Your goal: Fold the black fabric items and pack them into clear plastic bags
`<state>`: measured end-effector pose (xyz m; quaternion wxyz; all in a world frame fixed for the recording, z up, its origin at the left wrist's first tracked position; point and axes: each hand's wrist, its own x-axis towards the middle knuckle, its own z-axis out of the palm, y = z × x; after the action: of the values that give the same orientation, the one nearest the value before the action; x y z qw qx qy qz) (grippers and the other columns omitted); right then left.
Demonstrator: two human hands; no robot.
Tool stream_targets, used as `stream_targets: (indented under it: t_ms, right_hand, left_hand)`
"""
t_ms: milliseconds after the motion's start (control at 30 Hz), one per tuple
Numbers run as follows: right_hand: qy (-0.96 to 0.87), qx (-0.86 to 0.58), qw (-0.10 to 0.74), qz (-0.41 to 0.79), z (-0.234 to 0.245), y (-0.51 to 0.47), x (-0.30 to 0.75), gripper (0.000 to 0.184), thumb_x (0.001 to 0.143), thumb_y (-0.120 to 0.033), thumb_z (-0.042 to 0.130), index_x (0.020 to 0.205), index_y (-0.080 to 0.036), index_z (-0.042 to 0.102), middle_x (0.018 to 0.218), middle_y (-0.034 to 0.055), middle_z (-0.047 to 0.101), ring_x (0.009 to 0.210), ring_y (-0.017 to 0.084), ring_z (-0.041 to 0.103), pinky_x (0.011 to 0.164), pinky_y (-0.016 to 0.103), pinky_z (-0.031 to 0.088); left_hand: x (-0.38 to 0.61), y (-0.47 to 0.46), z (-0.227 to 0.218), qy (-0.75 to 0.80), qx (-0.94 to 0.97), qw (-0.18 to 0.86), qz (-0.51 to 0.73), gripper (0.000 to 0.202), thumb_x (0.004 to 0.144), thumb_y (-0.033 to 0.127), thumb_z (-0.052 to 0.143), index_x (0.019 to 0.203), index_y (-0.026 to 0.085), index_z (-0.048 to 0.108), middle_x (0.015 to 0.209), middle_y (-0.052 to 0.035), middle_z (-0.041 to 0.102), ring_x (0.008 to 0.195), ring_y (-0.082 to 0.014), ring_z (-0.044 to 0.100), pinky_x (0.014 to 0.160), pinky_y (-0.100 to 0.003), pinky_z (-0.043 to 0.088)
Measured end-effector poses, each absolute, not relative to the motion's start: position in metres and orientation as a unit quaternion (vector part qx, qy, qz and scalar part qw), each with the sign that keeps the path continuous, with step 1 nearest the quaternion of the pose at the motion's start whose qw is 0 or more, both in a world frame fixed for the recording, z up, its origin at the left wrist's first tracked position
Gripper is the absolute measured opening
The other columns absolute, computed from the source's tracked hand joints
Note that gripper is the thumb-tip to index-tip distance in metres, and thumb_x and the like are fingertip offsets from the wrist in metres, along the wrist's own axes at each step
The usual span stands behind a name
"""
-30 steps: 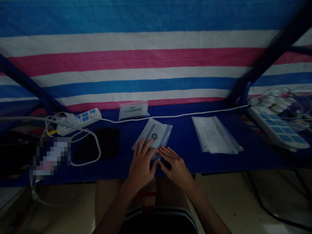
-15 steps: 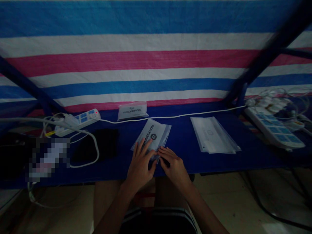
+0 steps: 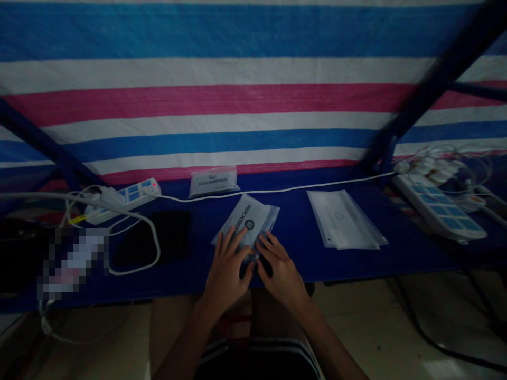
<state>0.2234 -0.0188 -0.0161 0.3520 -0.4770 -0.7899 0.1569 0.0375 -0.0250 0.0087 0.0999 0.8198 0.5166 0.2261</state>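
A clear zip bag with a printed ROCKBROS label (image 3: 249,221) lies on the blue table cover (image 3: 293,264), turned at a slant. My left hand (image 3: 225,269) rests on its near part with the fingers spread across the plastic. My right hand (image 3: 280,268) presses the bag's near right corner, its fingertips close to my left hand. The bag's lower end is hidden under both hands. Behind it stands a smaller ROCKBROS packet (image 3: 214,182), and to the right lies a flat stack of clear bags (image 3: 343,220).
A white power strip (image 3: 122,199) and a black cloth (image 3: 152,237) sit left, with a white cable (image 3: 277,190) along the back. Another power strip (image 3: 438,207) with plugs is at right. A striped tarp (image 3: 222,105) and dark blue frame bars stand behind. A blurred patch (image 3: 71,261) covers something left.
My right hand's fingers have spread and slid slightly down the bag toward me. The whole scene has shifted slightly in view as my head moved.
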Motion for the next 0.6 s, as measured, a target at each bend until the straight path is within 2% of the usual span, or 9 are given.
stream_targets:
  t_ms: [200, 400, 600]
  right_hand:
    - [-0.792, -0.472, 0.353, 0.160, -0.019, -0.017, 0.225, 0.046, 0.094, -0.017, 0.058, 0.140, -0.016, 0.068, 0.149, 0.0165, 0.063, 0.147, 0.032, 0.052, 0.123, 0.062, 0.042]
    - [-0.790, -0.472, 0.359, 0.155, -0.022, -0.014, 0.223, 0.042, 0.095, -0.017, 0.057, 0.134, -0.016, 0.072, 0.145, 0.0174, 0.066, 0.141, 0.031, 0.058, 0.120, 0.061, 0.046]
    - [-0.770, -0.485, 0.381, 0.164, -0.028, -0.013, 0.222, 0.041, 0.094, -0.012, 0.057, 0.131, -0.022, 0.074, 0.141, 0.0131, 0.070, 0.140, 0.029, 0.060, 0.119, 0.058, 0.048]
  left_hand:
    - [0.037, -0.024, 0.008, 0.515, 0.822, 0.097, 0.224, 0.019, 0.099, 0.019, 0.057, 0.117, 0.024, 0.062, 0.169, -0.0057, 0.040, 0.163, -0.0353, 0.019, 0.129, -0.072, 0.021]
    - [0.037, -0.024, 0.008, 0.517, 0.824, 0.098, 0.209, 0.021, 0.099, 0.018, 0.056, 0.119, 0.023, 0.062, 0.170, -0.0067, 0.038, 0.163, -0.0358, 0.018, 0.129, -0.072, 0.021]
    - [0.036, -0.024, 0.006, 0.511, 0.827, 0.091, 0.215, 0.026, 0.099, 0.017, 0.056, 0.123, 0.024, 0.062, 0.170, -0.0072, 0.038, 0.163, -0.0356, 0.018, 0.129, -0.072, 0.021]
